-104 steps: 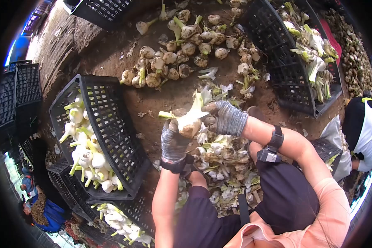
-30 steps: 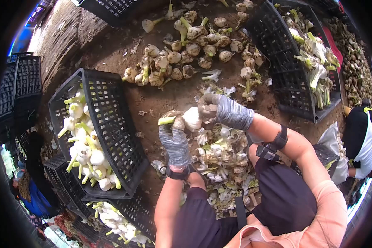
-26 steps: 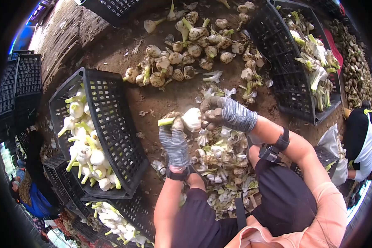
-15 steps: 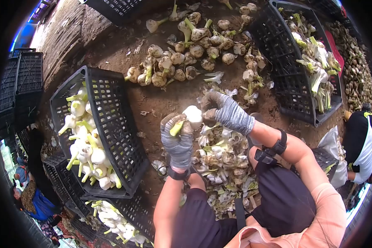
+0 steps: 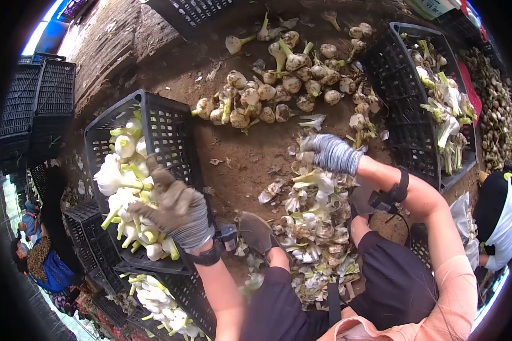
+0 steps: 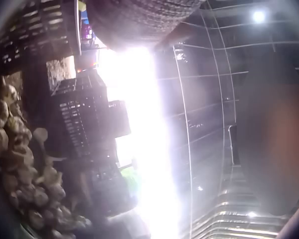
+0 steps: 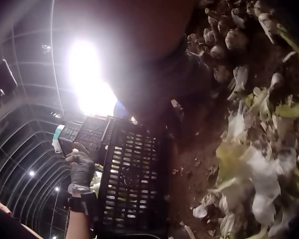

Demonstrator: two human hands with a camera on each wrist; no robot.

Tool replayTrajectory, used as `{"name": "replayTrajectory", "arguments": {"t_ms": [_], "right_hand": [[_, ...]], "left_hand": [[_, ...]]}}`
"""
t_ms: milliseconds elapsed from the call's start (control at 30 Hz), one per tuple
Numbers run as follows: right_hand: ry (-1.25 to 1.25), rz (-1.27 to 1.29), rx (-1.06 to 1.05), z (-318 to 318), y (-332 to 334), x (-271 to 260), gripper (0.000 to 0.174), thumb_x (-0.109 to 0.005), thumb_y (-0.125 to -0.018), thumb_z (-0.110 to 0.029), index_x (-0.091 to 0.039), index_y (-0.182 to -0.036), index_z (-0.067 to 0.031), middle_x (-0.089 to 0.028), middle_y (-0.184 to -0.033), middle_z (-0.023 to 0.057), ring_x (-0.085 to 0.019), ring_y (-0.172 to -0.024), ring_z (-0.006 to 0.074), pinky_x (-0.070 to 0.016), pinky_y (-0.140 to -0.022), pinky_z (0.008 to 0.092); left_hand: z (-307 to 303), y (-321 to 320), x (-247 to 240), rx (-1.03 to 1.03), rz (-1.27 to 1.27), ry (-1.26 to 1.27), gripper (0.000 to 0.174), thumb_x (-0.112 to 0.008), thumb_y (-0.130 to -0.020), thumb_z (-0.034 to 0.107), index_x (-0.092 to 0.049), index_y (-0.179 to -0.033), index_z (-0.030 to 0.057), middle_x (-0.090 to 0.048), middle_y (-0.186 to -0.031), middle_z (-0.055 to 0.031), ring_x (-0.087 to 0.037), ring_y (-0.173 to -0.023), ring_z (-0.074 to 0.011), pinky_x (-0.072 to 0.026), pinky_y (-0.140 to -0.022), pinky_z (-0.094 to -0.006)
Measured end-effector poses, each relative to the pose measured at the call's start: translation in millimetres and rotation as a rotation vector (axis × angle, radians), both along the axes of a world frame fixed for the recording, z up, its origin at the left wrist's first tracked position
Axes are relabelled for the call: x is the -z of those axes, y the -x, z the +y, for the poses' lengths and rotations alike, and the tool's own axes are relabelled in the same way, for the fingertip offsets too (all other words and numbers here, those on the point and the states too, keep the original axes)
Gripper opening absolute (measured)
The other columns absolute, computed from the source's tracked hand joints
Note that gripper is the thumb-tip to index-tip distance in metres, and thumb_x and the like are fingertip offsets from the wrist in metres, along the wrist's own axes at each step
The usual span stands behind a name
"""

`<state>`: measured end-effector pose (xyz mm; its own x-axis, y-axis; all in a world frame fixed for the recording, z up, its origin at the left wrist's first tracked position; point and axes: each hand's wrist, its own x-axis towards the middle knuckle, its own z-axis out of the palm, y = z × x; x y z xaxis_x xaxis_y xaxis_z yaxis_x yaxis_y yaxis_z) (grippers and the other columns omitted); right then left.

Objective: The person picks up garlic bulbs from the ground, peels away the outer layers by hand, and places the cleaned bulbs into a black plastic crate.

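My gloved left hand point(image 5: 179, 207) is over the tilted black crate point(image 5: 168, 128) at the left in the head view, its fingers spread apart. A large white garlic bulb point(image 5: 111, 175) lies just beyond the fingertips, its stem pointing toward the hand, among other trimmed bulbs in the crate. In the right wrist view this left hand point(image 7: 82, 169) shows beside the crate wall. My gloved right hand point(image 5: 333, 153) hovers above a heap of garlic leaves and skins point(image 5: 316, 210), fingers loosely bent, with nothing seen in them.
Soil-covered garlic bulbs point(image 5: 250, 98) lie on the bare ground ahead. At the right leans a crate point(image 5: 401, 108) with stalky garlic. A lower crate of white bulbs point(image 5: 162, 304) stands near my left leg, and stacked crates point(image 5: 54, 94) stand far left. Another person point(image 5: 498, 216) is at the right.
My left hand has swung from the middle to the left crate and let go of the peeled garlic bulb it held. My right hand has moved slightly right, away from it.
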<state>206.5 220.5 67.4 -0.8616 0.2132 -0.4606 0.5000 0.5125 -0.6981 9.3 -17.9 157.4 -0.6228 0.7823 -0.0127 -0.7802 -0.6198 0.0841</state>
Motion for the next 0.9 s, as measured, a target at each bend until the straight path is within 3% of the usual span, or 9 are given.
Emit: {"name": "replayTrajectory", "arguments": {"t_ms": [100,233,333,433,567,700,767,833,900], "right_hand": [[-0.014,0.083,0.015,12,15,8,0.03,-0.063,-0.078,-0.029,-0.063,-0.092,-0.0025,-0.064,-0.087,0.0184,-0.062,-0.083,0.0332,-0.0484,-0.073,0.0403],[0.046,0.067,0.147,8,28,27,0.03,-0.064,-0.076,-0.025,-0.062,-0.096,-0.002,-0.065,-0.087,0.0175,-0.063,-0.081,0.0292,-0.0492,-0.073,0.0377],[0.337,0.029,0.304,0,34,31,0.035,-0.064,-0.078,-0.028,-0.063,-0.103,-0.0029,-0.066,-0.087,0.0164,-0.064,-0.08,0.0254,-0.0493,-0.074,0.036],[0.4,0.002,0.31,-3,34,38,0.037,-0.065,-0.08,-0.03,-0.064,-0.107,-0.0047,-0.068,-0.086,0.0141,-0.064,-0.078,0.0212,-0.0497,-0.073,0.0341],[0.259,0.034,0.291,-2,32,56,0.034,-0.068,-0.077,-0.029,-0.066,-0.1,-0.0034,-0.066,-0.08,0.0131,-0.063,-0.075,0.0204,-0.0493,-0.071,0.0328],[0.155,0.244,0.384,1,34,47,0.049,-0.073,-0.073,-0.033,-0.059,-0.108,-0.0028,-0.063,-0.084,0.0104,-0.059,-0.069,0.018,-0.0488,-0.067,0.0337],[0.207,0.305,0.397,2,33,39,0.058,-0.074,-0.072,-0.036,-0.055,-0.115,-0.0031,-0.063,-0.089,0.0092,-0.058,-0.07,0.0163,-0.0485,-0.067,0.0341],[0.412,0.486,0.299,-1,32,38,0.057,-0.071,-0.077,-0.035,-0.052,-0.12,-0.0028,-0.062,-0.097,0.0086,-0.058,-0.081,0.0131,-0.0489,-0.071,0.0276],[0.532,0.324,0.324,-3,22,17,0.039,-0.068,-0.081,-0.023,-0.057,-0.114,-0.0048,-0.059,-0.093,0.0014,-0.053,-0.08,0.0082,-0.047,-0.07,0.0265]], "left_hand": [[30,-1,31,-0.152,0.491,1.106,0.05,-0.064,-0.082,0.017,-0.047,-0.126,0.0028,-0.058,-0.113,-0.0118,-0.058,-0.074,-0.0151,-0.0495,-0.07,-0.0283],[56,9,128,0.035,1.628,1.645,0.06,-0.068,-0.076,0.01,-0.043,-0.131,0.003,-0.054,-0.12,-0.016,-0.054,-0.109,-0.0265,-0.0444,-0.092,-0.0349],[87,14,161,0.046,1.896,1.663,0.073,-0.071,-0.069,0.01,-0.039,-0.135,0.0098,-0.044,-0.128,-0.0251,-0.047,-0.116,-0.0363,-0.0401,-0.097,-0.0392],[117,13,180,0.037,1.795,1.953,0.07,-0.066,-0.067,0.014,-0.044,-0.133,0.0173,-0.032,-0.135,-0.0305,-0.046,-0.115,-0.0418,-0.0408,-0.096,-0.0426],[114,14,192,-0.066,1.733,1.859,0.073,-0.072,-0.063,0.015,-0.044,-0.131,0.0126,-0.038,-0.124,-0.0376,-0.045,-0.113,-0.0458,-0.0398,-0.097,-0.0408],[97,-9,180,-0.007,1.546,1.677,0.065,-0.076,-0.06,0.011,-0.049,-0.12,0.0039,-0.054,-0.114,-0.0212,-0.056,-0.101,-0.0301,-0.0455,-0.089,-0.0355],[92,-36,149,0.225,1.138,1.364,0.061,-0.074,-0.066,0.002,-0.047,-0.12,-0.0001,-0.057,-0.111,-0.0104,-0.056,-0.096,-0.0158,-0.0468,-0.084,-0.0277],[84,-60,125,0.332,1.018,1.2,0.067,-0.074,-0.067,0.001,-0.042,-0.127,-0.0016,-0.057,-0.113,-0.0097,-0.056,-0.097,-0.0163,-0.047,-0.085,-0.0289],[75,-73,100,0.35,0.912,1.076,0.07,-0.074,-0.068,0.002,-0.04,-0.13,-0.0023,-0.055,-0.116,-0.0099,-0.055,-0.101,-0.0171,-0.0455,-0.089,-0.0298]]}}
